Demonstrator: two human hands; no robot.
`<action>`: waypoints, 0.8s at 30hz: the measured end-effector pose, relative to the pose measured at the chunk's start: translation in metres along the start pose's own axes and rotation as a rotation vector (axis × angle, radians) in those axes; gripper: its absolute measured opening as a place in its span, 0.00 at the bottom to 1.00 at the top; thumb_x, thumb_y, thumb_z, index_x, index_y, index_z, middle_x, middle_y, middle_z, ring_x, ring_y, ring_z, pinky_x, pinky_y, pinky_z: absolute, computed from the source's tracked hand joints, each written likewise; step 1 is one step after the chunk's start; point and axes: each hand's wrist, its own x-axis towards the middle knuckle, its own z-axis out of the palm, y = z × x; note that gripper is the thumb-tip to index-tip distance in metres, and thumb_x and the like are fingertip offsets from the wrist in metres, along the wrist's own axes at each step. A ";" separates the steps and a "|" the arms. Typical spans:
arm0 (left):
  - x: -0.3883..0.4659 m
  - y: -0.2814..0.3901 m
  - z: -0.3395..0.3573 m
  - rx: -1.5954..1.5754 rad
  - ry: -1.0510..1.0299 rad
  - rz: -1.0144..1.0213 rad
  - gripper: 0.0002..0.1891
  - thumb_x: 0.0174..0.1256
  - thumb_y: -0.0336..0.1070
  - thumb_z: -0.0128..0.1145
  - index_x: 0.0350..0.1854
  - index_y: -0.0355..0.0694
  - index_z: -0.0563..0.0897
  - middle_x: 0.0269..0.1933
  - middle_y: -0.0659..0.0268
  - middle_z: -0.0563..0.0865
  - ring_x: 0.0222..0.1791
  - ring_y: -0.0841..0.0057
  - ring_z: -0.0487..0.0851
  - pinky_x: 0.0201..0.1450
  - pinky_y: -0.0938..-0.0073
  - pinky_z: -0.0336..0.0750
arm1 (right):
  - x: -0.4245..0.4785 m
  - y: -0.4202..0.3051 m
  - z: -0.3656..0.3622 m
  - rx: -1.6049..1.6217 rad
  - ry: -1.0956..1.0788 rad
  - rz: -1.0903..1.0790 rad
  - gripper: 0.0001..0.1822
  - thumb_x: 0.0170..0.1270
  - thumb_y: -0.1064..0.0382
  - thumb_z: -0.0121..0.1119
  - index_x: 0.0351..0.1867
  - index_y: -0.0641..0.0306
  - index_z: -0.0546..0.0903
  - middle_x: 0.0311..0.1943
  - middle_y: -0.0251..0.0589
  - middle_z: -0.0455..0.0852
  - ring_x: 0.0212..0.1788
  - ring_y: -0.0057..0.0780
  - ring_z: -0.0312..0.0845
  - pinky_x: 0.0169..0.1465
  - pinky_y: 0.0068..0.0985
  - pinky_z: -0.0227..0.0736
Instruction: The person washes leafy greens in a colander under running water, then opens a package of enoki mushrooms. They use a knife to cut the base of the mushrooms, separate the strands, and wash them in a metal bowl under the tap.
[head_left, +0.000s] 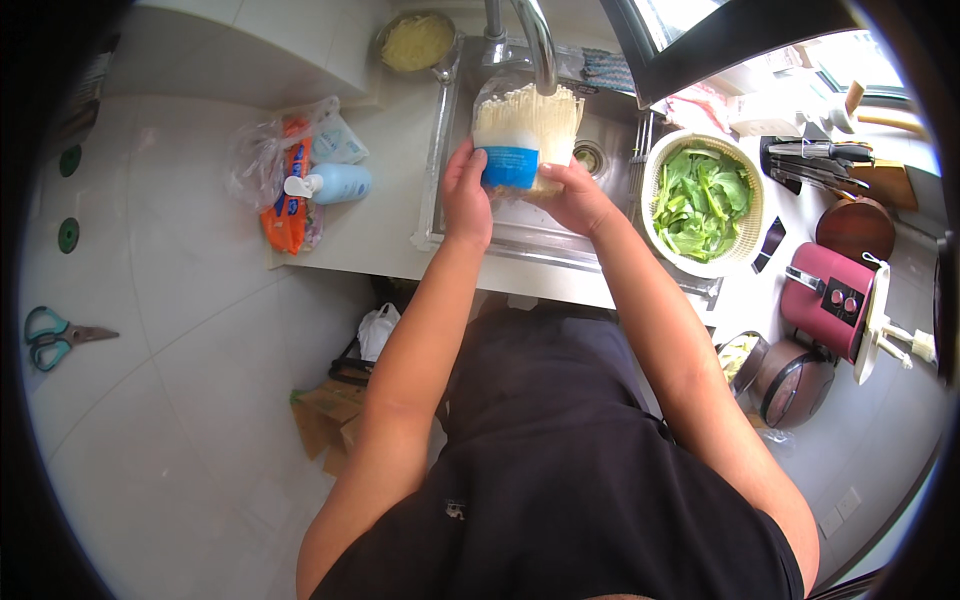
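Observation:
Both hands hold a clear plastic bag of enoki mushrooms (531, 124) with a blue label band, over a stainless steel sink (517, 225). My left hand (469, 191) grips the bag's left lower side, thumb on the front. My right hand (576, 196) grips its lower right side, where pale mushrooms show beside the blue band. The chrome faucet (541, 45) arches just above the mushroom tops. Right of the bag, the sink drain (587, 159) is partly visible. The fingers behind the bag are hidden.
A basket of green leaves (703, 202) stands right of the sink, a metal bowl of pale shreds (418, 43) behind left. A blue pump bottle (341, 184) and orange package (289, 217) lie on the left counter. Farther right are knives (825, 154) and a magenta appliance (825, 300).

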 end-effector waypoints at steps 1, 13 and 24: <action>-0.002 0.004 0.002 -0.012 -0.015 -0.027 0.23 0.79 0.38 0.52 0.70 0.33 0.75 0.61 0.62 0.83 0.60 0.73 0.81 0.66 0.71 0.74 | 0.001 -0.001 -0.001 0.050 -0.011 0.017 0.38 0.64 0.56 0.68 0.74 0.54 0.66 0.65 0.41 0.78 0.66 0.40 0.76 0.69 0.47 0.72; -0.012 0.037 0.022 0.447 0.066 0.260 0.18 0.73 0.37 0.65 0.59 0.32 0.85 0.49 0.64 0.88 0.46 0.79 0.84 0.53 0.74 0.79 | 0.004 0.005 0.001 0.286 -0.147 0.017 0.38 0.61 0.50 0.69 0.70 0.61 0.71 0.62 0.44 0.82 0.63 0.39 0.78 0.68 0.39 0.72; -0.017 0.045 0.036 0.452 0.076 0.364 0.14 0.75 0.37 0.63 0.53 0.31 0.86 0.43 0.64 0.89 0.43 0.80 0.85 0.51 0.76 0.79 | 0.003 0.004 0.004 0.386 -0.291 0.007 0.42 0.56 0.53 0.71 0.73 0.61 0.69 0.65 0.47 0.81 0.66 0.46 0.77 0.73 0.46 0.69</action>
